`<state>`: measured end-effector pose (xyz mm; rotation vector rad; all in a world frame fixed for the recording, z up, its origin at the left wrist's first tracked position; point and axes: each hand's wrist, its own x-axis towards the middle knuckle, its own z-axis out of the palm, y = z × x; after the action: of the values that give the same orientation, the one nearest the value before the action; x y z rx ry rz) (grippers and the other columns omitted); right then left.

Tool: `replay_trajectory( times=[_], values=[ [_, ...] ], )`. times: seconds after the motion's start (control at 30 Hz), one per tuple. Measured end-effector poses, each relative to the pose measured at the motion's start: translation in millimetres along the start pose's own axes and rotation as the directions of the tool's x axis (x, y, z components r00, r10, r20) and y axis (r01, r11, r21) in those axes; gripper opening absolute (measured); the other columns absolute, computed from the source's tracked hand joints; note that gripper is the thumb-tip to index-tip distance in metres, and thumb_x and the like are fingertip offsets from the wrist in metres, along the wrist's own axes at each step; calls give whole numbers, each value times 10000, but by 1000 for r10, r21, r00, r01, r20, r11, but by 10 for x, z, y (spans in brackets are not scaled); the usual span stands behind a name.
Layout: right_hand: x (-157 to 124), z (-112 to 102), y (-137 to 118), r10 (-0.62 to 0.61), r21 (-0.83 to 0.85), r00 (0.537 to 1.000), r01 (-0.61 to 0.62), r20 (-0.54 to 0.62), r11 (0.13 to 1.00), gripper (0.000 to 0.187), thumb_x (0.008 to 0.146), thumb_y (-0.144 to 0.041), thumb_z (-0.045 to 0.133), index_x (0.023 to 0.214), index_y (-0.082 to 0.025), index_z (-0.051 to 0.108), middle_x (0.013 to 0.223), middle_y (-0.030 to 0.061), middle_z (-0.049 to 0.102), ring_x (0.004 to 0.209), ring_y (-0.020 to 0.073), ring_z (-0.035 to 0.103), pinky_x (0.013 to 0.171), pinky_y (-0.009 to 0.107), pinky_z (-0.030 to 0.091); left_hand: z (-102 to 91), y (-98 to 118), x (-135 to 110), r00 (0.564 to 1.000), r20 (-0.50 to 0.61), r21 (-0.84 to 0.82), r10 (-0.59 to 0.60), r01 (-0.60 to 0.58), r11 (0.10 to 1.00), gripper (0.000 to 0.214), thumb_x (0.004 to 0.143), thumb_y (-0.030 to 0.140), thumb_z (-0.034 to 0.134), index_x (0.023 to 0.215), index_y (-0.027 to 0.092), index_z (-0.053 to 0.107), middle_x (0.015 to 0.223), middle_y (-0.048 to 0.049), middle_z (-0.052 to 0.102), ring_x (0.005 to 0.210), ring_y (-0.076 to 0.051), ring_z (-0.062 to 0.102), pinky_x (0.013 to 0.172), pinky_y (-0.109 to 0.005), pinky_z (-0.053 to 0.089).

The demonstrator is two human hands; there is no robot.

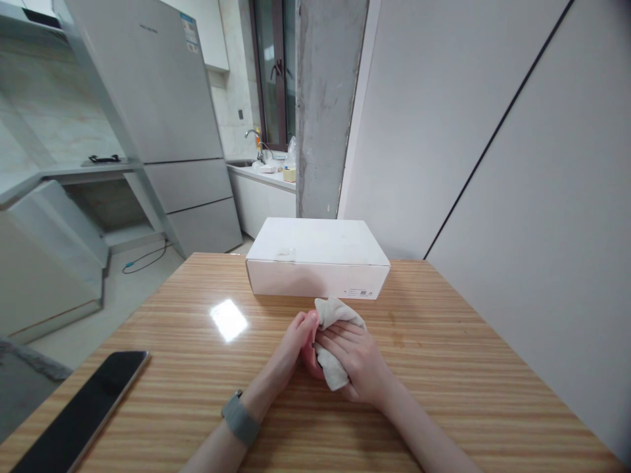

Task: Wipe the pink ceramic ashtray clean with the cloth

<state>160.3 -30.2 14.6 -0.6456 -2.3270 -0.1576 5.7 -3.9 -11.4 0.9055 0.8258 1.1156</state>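
My right hand (359, 361) is wrapped around a crumpled white cloth (331, 315) just above the striped wooden table (444, 368). The cloth covers the fingers of my left hand (296, 341), which is tucked against the right hand's fingertips. A grey wristband (240, 417) sits on my left wrist. Both hands lie close in front of a closed white cardboard box (315, 256) that stands at the table's far edge.
A dark phone (83, 410) lies flat near the table's left front corner. A white panelled wall runs along the right. Behind the box rises a concrete pillar (328, 105), with a fridge (162, 118) and a kitchen counter with a sink beyond.
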Motion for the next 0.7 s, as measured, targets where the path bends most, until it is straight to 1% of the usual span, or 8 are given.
replay_trajectory(
  times=[0.07,0.2,0.3,0.4,0.5,0.57,0.63,0.7],
  values=[
    [10,-2,-5,7,13,1000,-7,4,1000,512,728,-222,462,1217,-105,560,1157,182,696,1070,286,664,980,457,491,-9,-16,17,1000,-5,16,12,-12,1000,380,752,547,669,759,176,586,682,25,561,658,-127,495,659,-267,394],
    [22,-10,-11,70,52,998,-70,-6,996,468,749,-210,450,1194,-131,569,1135,166,705,1073,270,661,980,453,491,-18,-44,31,1000,-7,26,5,-5,1000,374,742,527,690,732,184,543,626,61,495,591,-100,436,606,-248,364],
    [11,-9,-7,78,45,997,-77,-13,996,454,738,-210,463,1169,-132,583,1088,160,721,1022,278,679,958,458,505,-8,-26,-4,1000,7,7,-15,15,1000,361,708,490,729,749,189,534,636,62,506,606,-104,474,622,-245,386],
    [-11,10,3,54,3,998,-53,-33,999,454,720,-208,462,1147,-119,589,1029,163,735,963,284,696,923,462,525,-2,29,-55,998,53,-31,-35,37,999,373,671,426,766,872,180,572,780,13,605,713,-137,553,668,-255,428],
    [-31,39,7,26,-34,999,-27,-40,999,447,708,-209,460,1123,-117,600,1009,167,739,938,285,703,907,456,534,-17,86,-71,986,161,-95,-45,61,994,445,652,357,782,1006,166,593,965,-53,654,869,-185,594,761,-285,454],
    [-35,49,1,13,-46,999,-14,-31,999,461,698,-211,464,1125,-104,603,1024,174,735,954,290,699,921,457,528,-31,109,-54,978,208,-60,-35,49,997,429,701,397,742,1033,158,614,997,-74,663,907,-206,597,807,-312,455],
    [-31,48,-12,-3,-47,1000,3,-18,999,488,696,-218,470,1148,-86,596,1065,183,725,998,297,687,946,458,515,-42,119,-28,982,191,22,-2,-2,1000,377,766,470,671,973,156,645,951,-68,670,894,-208,593,839,-325,445],
    [-23,39,-26,-19,-42,1000,18,-16,999,503,706,-224,470,1175,-84,584,1111,183,712,1038,291,675,964,448,506,-50,122,-14,987,149,99,57,-72,992,342,808,499,622,890,168,655,894,-46,663,889,-194,579,870,-310,426]
  ],
)
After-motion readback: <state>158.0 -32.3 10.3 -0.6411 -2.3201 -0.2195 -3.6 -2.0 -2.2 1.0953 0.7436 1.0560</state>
